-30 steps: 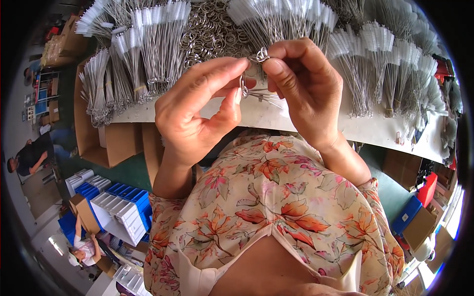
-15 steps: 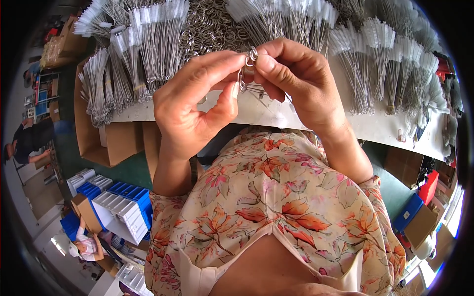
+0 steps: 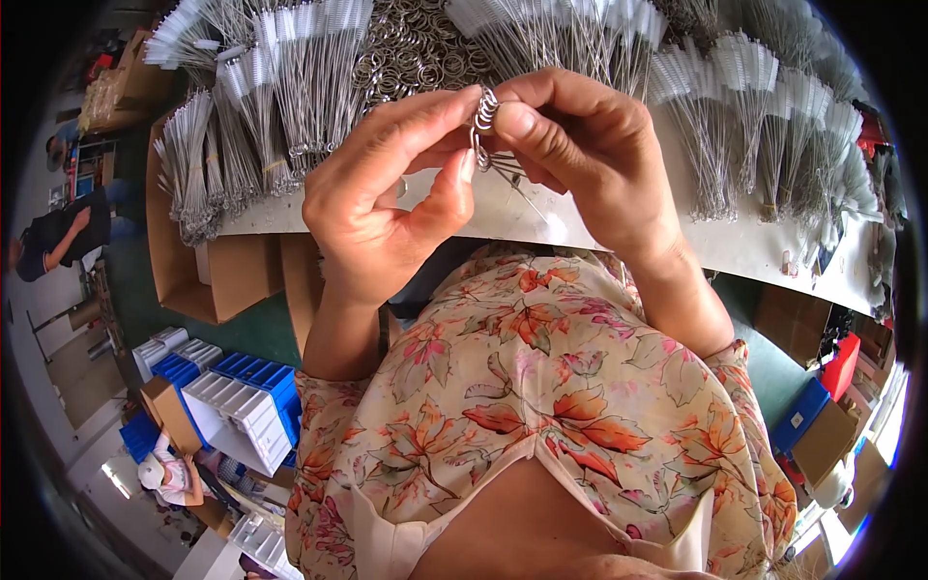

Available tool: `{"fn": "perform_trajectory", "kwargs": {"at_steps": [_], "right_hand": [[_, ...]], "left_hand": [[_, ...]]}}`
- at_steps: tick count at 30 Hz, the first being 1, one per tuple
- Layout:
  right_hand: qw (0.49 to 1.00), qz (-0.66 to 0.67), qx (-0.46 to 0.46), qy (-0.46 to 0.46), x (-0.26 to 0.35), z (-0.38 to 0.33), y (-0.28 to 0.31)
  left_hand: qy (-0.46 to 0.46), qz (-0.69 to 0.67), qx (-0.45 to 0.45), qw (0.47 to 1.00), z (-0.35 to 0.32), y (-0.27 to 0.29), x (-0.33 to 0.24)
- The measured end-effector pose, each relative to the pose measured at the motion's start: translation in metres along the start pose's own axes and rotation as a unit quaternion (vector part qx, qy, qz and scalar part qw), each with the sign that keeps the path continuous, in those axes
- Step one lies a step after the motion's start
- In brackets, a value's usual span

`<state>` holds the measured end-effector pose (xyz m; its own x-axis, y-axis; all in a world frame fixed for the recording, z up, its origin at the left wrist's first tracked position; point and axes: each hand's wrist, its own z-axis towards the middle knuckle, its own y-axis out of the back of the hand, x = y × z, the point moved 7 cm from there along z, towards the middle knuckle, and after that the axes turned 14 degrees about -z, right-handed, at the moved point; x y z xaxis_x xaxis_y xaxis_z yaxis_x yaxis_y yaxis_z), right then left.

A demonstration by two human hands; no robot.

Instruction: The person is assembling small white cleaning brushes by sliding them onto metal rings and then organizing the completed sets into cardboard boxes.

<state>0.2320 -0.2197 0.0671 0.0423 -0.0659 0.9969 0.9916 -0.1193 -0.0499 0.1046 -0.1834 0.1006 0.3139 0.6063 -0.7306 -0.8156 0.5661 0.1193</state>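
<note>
While we look down, we see our 2 hands held up close together over the white table (image 3: pixel 619 232). Our left hand (image 3: pixel 387 203) pinches a small metal ring (image 3: pixel 483 111) with thumb and first finger. Our right hand (image 3: pixel 580 145) pinches the same ring from the other side, and thin wire brushes (image 3: pixel 512 174) hang down from it. Behind our hands, many bundles of wire brushes (image 3: pixel 290 87) lie in rows on the table, next to a pile of loose rings (image 3: pixel 416 48). Blue and white bins (image 3: pixel 242 396) sit on the floor.
</note>
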Motion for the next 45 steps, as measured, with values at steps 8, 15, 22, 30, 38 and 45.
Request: {"fn": "perform_trajectory", "kwargs": {"at_steps": [8, 15, 22, 30, 38, 45], "right_hand": [[0.998, 0.05, 0.037, -0.032, -0.008, 0.001, 0.001], [0.998, -0.044, 0.045, 0.022, -0.002, 0.009, 0.003], [0.997, 0.075, 0.021, -0.002, -0.002, 0.009, 0.006], [0.997, -0.032, 0.072, -0.01, 0.004, 0.014, 0.01], [0.992, -0.01, 0.117, -0.042, 0.003, 0.009, 0.005], [0.993, 0.046, 0.105, -0.029, -0.001, 0.009, 0.002]], "left_hand": [[0.028, -0.025, -0.023, 0.999, 0.001, 0.002, 0.003], [0.088, -0.058, -0.005, 0.994, 0.013, 0.01, 0.007], [0.059, -0.053, 0.01, 0.997, 0.015, 0.003, 0.005], [0.113, -0.035, 0.046, 0.992, 0.023, 0.007, 0.009], [0.218, -0.108, 0.085, 0.966, 0.035, 0.006, 0.014], [0.346, -0.313, -0.022, 0.884, 0.021, 0.009, 0.035]]}}
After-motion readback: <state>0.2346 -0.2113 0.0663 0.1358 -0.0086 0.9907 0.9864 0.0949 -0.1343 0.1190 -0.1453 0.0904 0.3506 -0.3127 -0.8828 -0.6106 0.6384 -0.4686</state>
